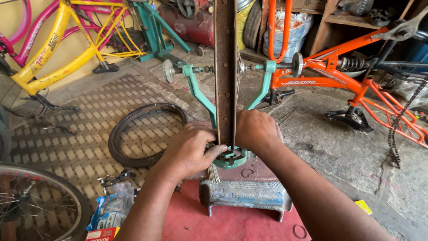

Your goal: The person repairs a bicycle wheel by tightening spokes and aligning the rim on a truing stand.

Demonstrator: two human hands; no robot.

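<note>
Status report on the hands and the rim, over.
Left hand and right hand both grip rusty brown wheel rim, upright in green truing stand. Nothing blocking.

Rusty wheel rim [225, 67] upright, edge-on in green truing stand [196, 89]; loose spokes [213, 172] bundled below.

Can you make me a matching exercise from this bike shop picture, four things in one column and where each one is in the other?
Things:
1. rusty rim
2. loose tyre
3. yellow bike
4. orange bike

Places:
A. top left, by the wall
B. upright in the green stand, between left hand and right hand
C. right side, chain hanging
D. flat on the floor, left of the stand

Pairs: 1-B, 2-D, 3-A, 4-C
</note>
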